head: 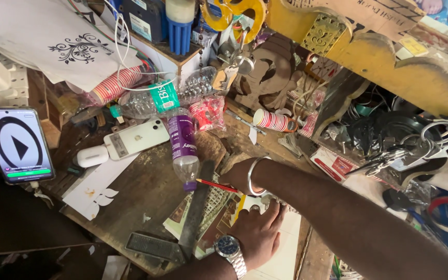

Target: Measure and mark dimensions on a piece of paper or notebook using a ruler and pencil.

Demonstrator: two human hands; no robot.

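Right hand: the right hand (240, 176) has its fingers closed round a red pencil (217, 184), tip pointing away from the palm.
Left hand: the left hand (257, 233) lies flat, fingers spread, pressing the paper sheets (281, 254).
Ruler: a dark metal ruler (197, 207) lies just beyond the pencil tip.
Doing it well: I'd judge steady pressure keeps the paper from sliding.
Room: the purple-labelled bottle (184, 150) crowds the pencil tip; the bench edge (105, 241) is near the left wrist.
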